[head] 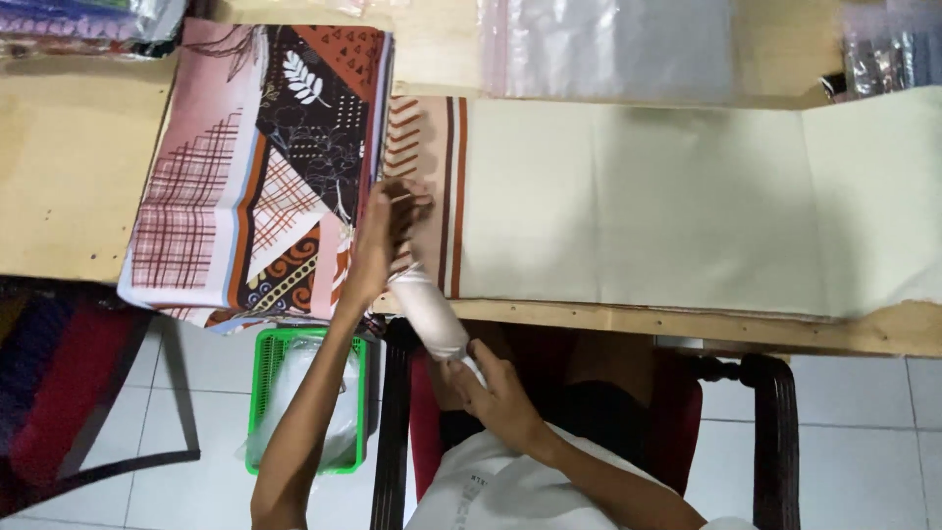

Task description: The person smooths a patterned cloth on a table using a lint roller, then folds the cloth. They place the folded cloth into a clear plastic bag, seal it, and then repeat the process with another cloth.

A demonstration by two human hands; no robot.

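Note:
A stack of folded patterned cloths (245,167) in pink, brown and orange lies on the left of the wooden table (69,167). My left hand (378,245) presses down on the stack's right edge, fingers pinching the fabric where a striped pink cloth (432,147) meets it. From there a pale pink cloth twisted into a roll (432,314) hangs over the table's front edge. My right hand (496,388) is closed around the lower end of that roll, just above my lap.
A wide cream cloth (687,196) covers the table's middle and right. Clear plastic bags (608,44) lie at the back, with packed fabrics (888,49) in the far corners. Below stand a green basket (265,363) holding a plastic bag and a dark wooden chair (775,432).

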